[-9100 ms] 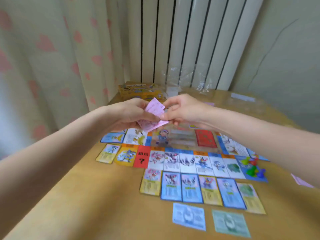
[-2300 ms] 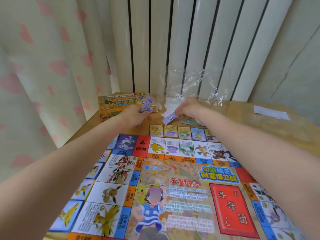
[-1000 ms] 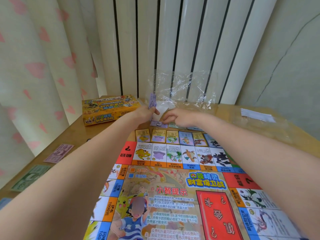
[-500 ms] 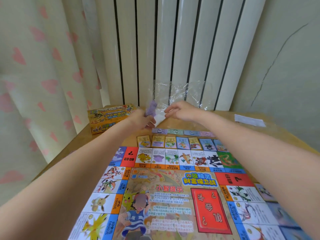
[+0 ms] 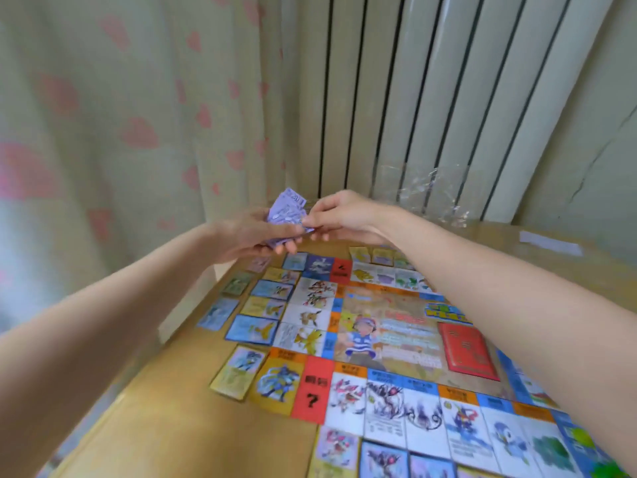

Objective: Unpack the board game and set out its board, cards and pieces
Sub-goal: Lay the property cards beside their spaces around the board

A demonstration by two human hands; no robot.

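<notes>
You are gripping purple notes (image 5: 285, 215) in left hand (image 5: 255, 234); right hand (image 5: 339, 215) pinching top note's right edge, above board (image 5: 389, 326) far-left corner on table (image 5: 172, 419).

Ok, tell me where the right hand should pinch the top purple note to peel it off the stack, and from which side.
Pinch the top note's free near-right corner, coming in from the right. The left hand cups the stack of purple notes from below and the left, so only the right edge and upper corner stick out clear. The right hand already has its fingertips at that edge; probably a thumb-and-forefinger pinch there would slide one note off.
</notes>
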